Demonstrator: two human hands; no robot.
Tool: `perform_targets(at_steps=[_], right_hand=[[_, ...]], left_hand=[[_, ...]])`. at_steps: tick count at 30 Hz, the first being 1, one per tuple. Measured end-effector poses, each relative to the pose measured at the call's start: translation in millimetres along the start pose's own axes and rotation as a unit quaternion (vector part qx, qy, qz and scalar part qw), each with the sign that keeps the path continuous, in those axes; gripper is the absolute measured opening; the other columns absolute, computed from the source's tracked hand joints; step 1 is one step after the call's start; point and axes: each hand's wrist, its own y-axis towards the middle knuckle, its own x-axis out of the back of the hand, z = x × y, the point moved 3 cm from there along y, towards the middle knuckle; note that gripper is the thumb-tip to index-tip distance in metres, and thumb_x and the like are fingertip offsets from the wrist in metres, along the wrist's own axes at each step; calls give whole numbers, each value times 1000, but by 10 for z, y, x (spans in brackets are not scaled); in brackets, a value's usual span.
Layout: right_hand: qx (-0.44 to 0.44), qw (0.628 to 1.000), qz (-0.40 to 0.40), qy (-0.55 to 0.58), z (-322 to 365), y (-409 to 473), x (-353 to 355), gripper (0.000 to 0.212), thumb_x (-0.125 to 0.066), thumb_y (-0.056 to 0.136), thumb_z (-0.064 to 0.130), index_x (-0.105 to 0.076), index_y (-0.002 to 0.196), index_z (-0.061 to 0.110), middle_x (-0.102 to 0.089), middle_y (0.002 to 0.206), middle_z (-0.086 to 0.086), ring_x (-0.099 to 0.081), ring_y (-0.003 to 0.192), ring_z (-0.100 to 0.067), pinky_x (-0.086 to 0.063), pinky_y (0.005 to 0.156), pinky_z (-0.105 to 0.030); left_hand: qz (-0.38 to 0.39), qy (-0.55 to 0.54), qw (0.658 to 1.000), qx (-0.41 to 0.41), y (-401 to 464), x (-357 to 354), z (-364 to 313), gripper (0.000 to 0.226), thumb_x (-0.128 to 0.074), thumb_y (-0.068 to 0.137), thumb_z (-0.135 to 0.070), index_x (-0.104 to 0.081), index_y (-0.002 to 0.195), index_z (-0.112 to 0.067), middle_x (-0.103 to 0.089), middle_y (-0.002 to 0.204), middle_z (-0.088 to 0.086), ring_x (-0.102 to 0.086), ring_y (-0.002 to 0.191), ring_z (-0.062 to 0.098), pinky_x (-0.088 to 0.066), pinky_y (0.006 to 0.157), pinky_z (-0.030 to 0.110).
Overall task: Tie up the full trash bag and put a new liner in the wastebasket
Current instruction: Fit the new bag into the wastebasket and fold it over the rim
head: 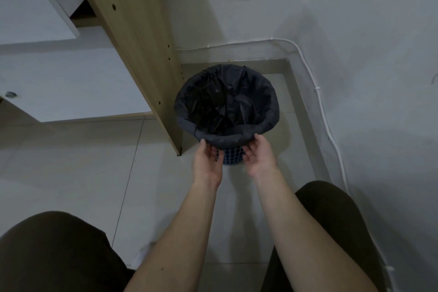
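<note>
Below, hands (233, 154) at liner (226, 102) edge, wastebasket (233, 156) mostly hidden, contents indiscernible

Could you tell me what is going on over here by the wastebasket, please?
A person is crouched over a small blue wastebasket that stands on the tiled floor in a corner, beside a wooden panel. A black liner is spread inside it and folded over the rim. The left hand and right hand are at the near side, fingers at the lower edge of the folded-over plastic. No tied-up bag is in view.
</note>
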Motion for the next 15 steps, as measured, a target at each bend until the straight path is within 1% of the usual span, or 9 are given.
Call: perform_targets(at_steps=[2,4,6,8,9,12,14,15], right_hand=[[3,1000,20,20,-8,-4,-7,37,-55,101,26,-58,136,14,-67,121,-1,-62,102,-11,-35,97,-28],[0,998,32,47,-8,6,-3,36,-55,102,21,-57,137,13,-69,114,0,-63,98,-9,-39,91,-26],[-12,997,43,67,-7,27,-7,34,-54,103,20,-56,136,13,-69,109,0,-63,97,-10,-43,84,-25],[-31,995,43,83,-4,46,-18,31,-51,104,19,-57,133,10,-67,105,-3,-61,95,-13,-42,88,-27],[-41,994,39,94,-8,52,-21,28,-50,104,19,-57,130,9,-66,104,-4,-60,94,-14,-40,91,-29],[-64,990,37,122,-52,81,-9,26,-43,106,17,-56,126,10,-63,106,-5,-58,95,-16,-36,97,-31],[-80,987,41,130,-95,114,1,28,-39,106,16,-56,127,10,-64,108,-5,-57,99,-18,-34,99,-32],[-86,987,39,128,-111,131,-4,27,-38,106,16,-57,123,9,-64,107,-6,-57,99,-18,-35,98,-31]], left_hand=[[0,-4,1000,-16,-1,-7,24,32,-47,105,-18,-55,135,-10,-68,105,4,-64,94,14,-51,86,28],[-8,-23,1000,-14,13,-19,29,33,-46,106,-16,-52,137,-13,-67,104,5,-64,91,14,-51,84,29],[-11,-32,999,6,35,-24,28,25,-45,106,-18,-56,128,-21,-66,98,3,-61,84,13,-50,78,28],[-19,-39,998,35,46,-32,50,15,-44,107,-22,-59,110,-27,-61,90,1,-54,75,11,-47,75,28],[-23,-41,998,43,36,-42,51,16,-43,107,-25,-58,104,-30,-59,87,0,-51,71,11,-45,74,29],[-19,-45,997,54,35,-86,33,19,-38,108,-26,-55,100,-30,-59,90,1,-51,73,12,-43,72,31],[-18,-52,997,56,51,-113,9,21,-36,109,-23,-54,102,-29,-60,93,2,-52,76,14,-42,73,31],[-20,-49,997,59,67,-120,2,20,-35,108,-23,-54,104,-28,-60,95,2,-53,79,14,-42,74,30]])
